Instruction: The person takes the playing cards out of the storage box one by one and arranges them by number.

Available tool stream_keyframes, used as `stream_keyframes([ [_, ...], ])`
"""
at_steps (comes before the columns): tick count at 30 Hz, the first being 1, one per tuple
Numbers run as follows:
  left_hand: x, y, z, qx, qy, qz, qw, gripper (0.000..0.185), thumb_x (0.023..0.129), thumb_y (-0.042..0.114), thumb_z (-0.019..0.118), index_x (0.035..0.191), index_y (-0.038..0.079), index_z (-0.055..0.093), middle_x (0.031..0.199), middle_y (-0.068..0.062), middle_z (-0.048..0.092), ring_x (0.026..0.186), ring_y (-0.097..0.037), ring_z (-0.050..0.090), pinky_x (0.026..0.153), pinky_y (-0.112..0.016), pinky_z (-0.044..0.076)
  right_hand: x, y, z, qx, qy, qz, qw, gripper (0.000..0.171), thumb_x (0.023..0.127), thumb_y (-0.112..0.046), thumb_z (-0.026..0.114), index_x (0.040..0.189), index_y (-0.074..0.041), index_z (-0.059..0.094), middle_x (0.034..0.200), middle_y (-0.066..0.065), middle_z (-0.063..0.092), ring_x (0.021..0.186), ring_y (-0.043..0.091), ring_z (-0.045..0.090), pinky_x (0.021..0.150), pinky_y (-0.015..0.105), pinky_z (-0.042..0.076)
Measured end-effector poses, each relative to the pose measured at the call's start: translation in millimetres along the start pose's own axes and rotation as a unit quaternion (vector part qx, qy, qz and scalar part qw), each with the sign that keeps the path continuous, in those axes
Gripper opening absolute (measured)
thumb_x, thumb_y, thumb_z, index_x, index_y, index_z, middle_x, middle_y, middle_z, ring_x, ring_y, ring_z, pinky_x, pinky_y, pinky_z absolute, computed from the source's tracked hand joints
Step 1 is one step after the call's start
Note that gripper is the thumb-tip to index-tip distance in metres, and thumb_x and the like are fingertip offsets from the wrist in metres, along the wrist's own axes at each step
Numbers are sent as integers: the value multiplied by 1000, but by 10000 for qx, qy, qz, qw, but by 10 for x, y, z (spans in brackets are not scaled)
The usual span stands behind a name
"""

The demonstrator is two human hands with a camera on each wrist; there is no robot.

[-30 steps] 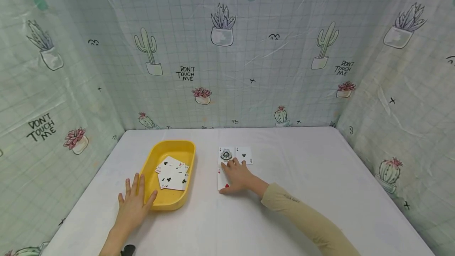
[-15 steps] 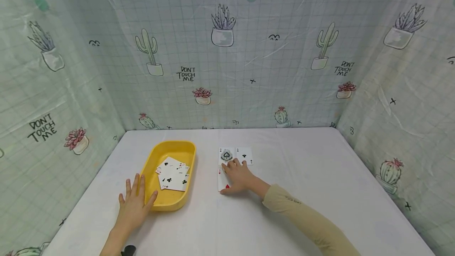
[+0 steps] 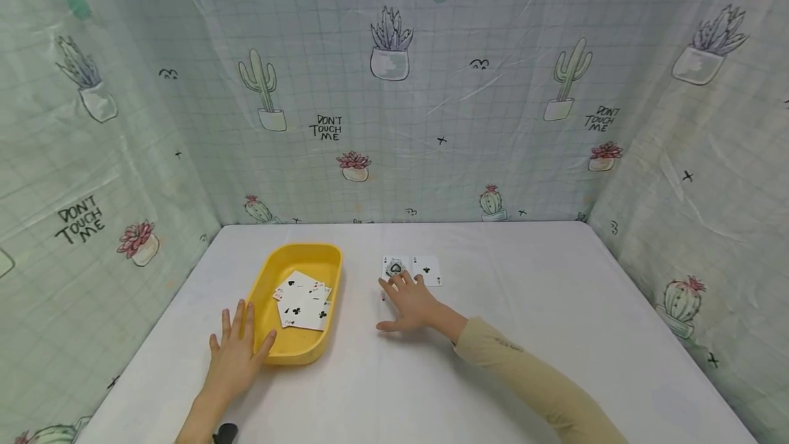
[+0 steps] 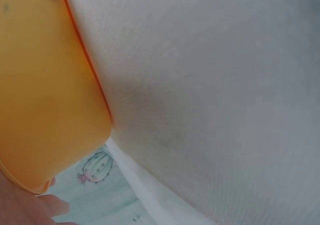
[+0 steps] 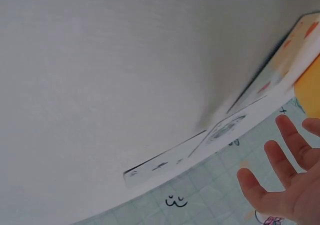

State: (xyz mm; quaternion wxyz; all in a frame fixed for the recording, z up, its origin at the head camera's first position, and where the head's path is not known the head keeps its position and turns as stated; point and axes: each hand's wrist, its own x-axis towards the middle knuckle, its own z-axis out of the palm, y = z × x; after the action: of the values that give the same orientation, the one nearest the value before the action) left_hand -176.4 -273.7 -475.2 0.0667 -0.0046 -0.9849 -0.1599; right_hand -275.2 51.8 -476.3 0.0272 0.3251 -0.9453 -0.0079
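In the head view, a person in a tan sleeve (image 3: 524, 372) is reaching across a white table (image 3: 530, 279), where a yellow tray (image 3: 296, 358) is holding a loose heap of playing cards (image 3: 303, 314). The left hand (image 3: 233, 355) is resting against the tray's rim at eight o'clock, its fingers straight and spread apart. The right hand (image 3: 411, 305) is hovering at three o'clock from the tray, thumb and fingers standing apart. An ace of spades (image 3: 395, 264) is lying at that hand's eleven o'clock, partly covered by fingertips, while an ace of clubs (image 3: 427, 267) is lying just beside it, toward one o'clock. A red-marked card (image 5: 280, 62) is showing only a little at nine o'clock, mostly hidden by the hand. In the left wrist view, the tray is filling the nine-to-eleven o'clock side, the left hand is touching its rim at eight, and a patterned cloth (image 4: 100, 200) is showing at seven. In the right wrist view, the right hand is entering at four o'clock, fingers parted and raised clear of the cards; the red-marked card is lying at two, the ace of spades between three and four, and the ace of clubs at six.
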Motion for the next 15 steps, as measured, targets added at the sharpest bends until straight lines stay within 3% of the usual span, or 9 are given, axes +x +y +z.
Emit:
stream_keyframes([
  [15,18,3,-2,63,-4,10,10000,77,91,48,36,141,-4,7,147,-27,7,132,-50,-3,92,-74,8,278,-292,-353,320,261,-302,9987,74,82,-60,42,140,-16,28,129,1,40,117,22,35,92,49,34],
])
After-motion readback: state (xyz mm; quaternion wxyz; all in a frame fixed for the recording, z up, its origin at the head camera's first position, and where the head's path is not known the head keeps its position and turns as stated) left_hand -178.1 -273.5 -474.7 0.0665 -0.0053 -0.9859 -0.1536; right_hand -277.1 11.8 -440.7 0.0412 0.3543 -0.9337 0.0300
